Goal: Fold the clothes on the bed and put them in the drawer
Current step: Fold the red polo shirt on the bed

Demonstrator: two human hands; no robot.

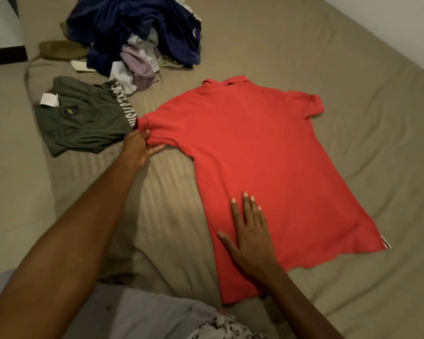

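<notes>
A red polo shirt (262, 152) lies spread flat, back side up, on the tan bed (340, 69), collar pointing away from me. My left hand (137, 146) pinches the end of its left sleeve between thumb and fingers. My right hand (251, 237) lies flat with straight fingers on the shirt's lower left part, pressing it onto the bed. A folded dark green garment (83, 118) with white lettering sits just left of the sleeve.
A heap of unfolded clothes (137, 33), mostly navy with lilac and white pieces, lies at the far side of the bed. An olive item (59, 48) sits beside it. A white wall runs along the right edge. No drawer is in view.
</notes>
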